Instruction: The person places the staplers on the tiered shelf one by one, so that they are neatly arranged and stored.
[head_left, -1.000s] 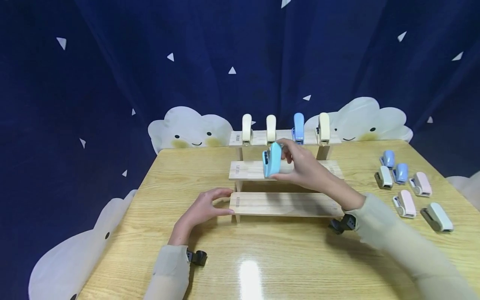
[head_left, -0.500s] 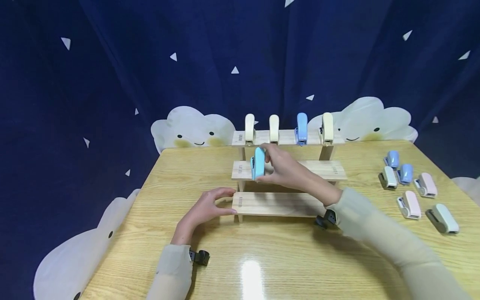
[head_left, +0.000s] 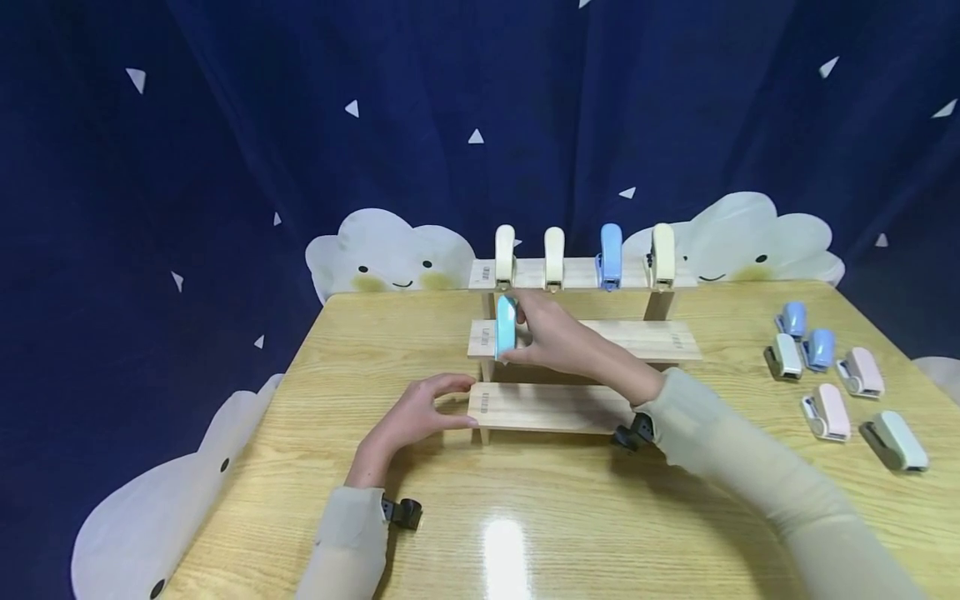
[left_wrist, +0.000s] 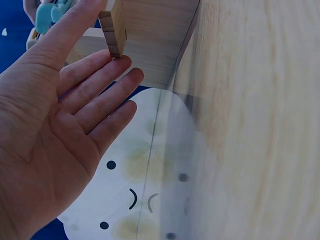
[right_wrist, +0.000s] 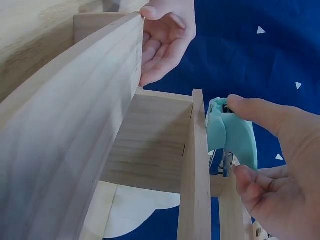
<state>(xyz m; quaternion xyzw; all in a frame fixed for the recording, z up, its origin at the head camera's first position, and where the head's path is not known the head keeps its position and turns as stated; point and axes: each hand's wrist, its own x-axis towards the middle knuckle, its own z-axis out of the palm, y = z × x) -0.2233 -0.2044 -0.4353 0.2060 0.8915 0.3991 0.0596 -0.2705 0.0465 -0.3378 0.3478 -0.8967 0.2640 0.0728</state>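
Note:
In the head view, my right hand (head_left: 553,333) holds a turquoise stapler (head_left: 506,327) upright at the left end of the middle tier. Seen from the right wrist, thumb and fingers pinch the stapler (right_wrist: 232,132) beside a board edge; whether its base touches the board I cannot tell. My left hand (head_left: 412,412) grips the left end of the bottom tier of the wooden shelf (head_left: 551,406), thumb at the near corner, fingers at the far one. The left wrist view shows those fingers (left_wrist: 107,97) against the board's end.
Cream staplers (head_left: 554,257) and a blue stapler (head_left: 611,256) stand in a row on the top tier. To the right, several staplers lie on the table (head_left: 360,333), among them a pink stapler (head_left: 828,412) and a white stapler (head_left: 896,440). A dark blue curtain (head_left: 420,75) hangs behind.
My right hand has carried the turquoise stapler leftward along the middle tier to its left end and turned it more upright. My left hand has stayed at the bottom tier's end.

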